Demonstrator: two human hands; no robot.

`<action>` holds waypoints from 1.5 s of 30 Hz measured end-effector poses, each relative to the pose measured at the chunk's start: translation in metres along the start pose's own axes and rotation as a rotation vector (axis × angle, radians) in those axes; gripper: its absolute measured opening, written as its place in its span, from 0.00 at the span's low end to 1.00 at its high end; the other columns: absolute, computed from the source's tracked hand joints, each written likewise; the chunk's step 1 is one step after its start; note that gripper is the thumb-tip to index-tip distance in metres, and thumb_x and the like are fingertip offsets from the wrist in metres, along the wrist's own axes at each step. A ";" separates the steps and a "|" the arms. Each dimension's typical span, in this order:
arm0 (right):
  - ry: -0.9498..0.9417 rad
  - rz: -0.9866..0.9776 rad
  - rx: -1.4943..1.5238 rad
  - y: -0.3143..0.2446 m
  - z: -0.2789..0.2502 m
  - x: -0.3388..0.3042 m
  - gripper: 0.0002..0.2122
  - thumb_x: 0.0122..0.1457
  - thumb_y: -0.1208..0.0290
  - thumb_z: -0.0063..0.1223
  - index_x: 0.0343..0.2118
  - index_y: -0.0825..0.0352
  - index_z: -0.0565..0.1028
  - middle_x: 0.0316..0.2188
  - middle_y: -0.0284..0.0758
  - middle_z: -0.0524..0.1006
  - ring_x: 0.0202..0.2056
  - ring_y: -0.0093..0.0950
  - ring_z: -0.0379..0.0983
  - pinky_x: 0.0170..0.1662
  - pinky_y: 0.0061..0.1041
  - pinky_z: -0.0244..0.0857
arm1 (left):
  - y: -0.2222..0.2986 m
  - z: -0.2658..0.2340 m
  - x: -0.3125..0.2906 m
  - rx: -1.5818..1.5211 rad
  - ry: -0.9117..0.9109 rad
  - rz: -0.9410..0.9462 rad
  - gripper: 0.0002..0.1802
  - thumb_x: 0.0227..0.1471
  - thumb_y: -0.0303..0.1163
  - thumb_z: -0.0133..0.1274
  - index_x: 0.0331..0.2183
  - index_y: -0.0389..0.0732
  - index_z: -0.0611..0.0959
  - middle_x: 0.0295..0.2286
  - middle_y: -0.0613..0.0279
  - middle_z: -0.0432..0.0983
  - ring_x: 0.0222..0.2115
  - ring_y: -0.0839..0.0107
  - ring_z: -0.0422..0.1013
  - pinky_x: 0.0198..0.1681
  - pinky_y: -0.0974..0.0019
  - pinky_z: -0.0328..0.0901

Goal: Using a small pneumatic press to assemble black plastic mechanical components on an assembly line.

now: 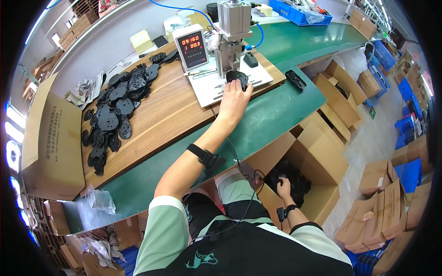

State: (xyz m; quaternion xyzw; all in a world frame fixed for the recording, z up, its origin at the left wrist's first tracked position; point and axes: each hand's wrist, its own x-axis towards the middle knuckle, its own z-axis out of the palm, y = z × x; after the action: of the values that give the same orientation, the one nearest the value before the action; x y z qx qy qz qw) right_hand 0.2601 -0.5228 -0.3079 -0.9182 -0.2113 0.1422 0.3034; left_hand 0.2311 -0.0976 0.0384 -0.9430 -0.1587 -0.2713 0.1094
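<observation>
Under the metal press (232, 32), my left hand (235, 97) has its fingers closed on a round black plastic part (237, 77). The part sits over the press's white base plate (206, 93). Lower down on the right, my right hand (284, 188) reaches into an open cardboard box (324, 195) and grips a black plastic part (282, 180). More black parts (301, 188) fill the bottom of that box. Its fingertips are partly lost against the dark pieces. A pile of flat black discs (108, 120) spreads over the wooden board (159, 110) to the left of the press.
A counter box with a red display (191, 47) stands left of the press. An oblong black tray-like piece (295, 81) lies on the green table (276, 112). Cardboard boxes flank the table: one at left (57, 138), another open at right (340, 92). Cables hang before me.
</observation>
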 end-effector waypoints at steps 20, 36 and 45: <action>0.496 -0.800 0.224 -0.340 -0.147 0.041 0.17 0.51 0.85 0.58 0.44 0.64 0.79 0.48 0.40 0.76 0.52 0.43 0.72 0.56 0.39 0.66 | -0.008 0.002 0.000 -0.052 0.093 0.045 0.24 0.51 0.21 0.55 0.52 0.38 0.75 0.42 0.45 0.78 0.48 0.53 0.75 0.52 0.52 0.68; 0.345 -1.050 -0.229 -0.449 -0.123 0.186 0.19 0.48 0.82 0.62 0.45 0.63 0.81 0.41 0.37 0.81 0.46 0.41 0.76 0.53 0.41 0.66 | -0.026 -0.012 -0.038 -0.461 0.255 -0.205 0.51 0.46 0.19 0.57 0.71 0.44 0.57 0.58 0.35 0.63 0.55 0.39 0.66 0.62 0.44 0.61; 0.323 -1.068 -0.168 -0.456 -0.127 0.183 0.19 0.45 0.85 0.60 0.44 0.63 0.81 0.38 0.35 0.79 0.42 0.41 0.76 0.49 0.40 0.67 | -0.222 -0.061 -0.233 0.330 -0.061 -0.933 0.40 0.57 0.37 0.57 0.66 0.31 0.65 0.65 0.42 0.64 0.61 0.50 0.62 0.64 0.45 0.57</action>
State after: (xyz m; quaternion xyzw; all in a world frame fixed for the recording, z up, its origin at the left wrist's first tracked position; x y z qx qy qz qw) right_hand 0.3308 -0.1681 0.0477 -0.7151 -0.6080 -0.1907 0.2875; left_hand -0.0645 0.0347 -0.0116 -0.7491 -0.6078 -0.2348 0.1197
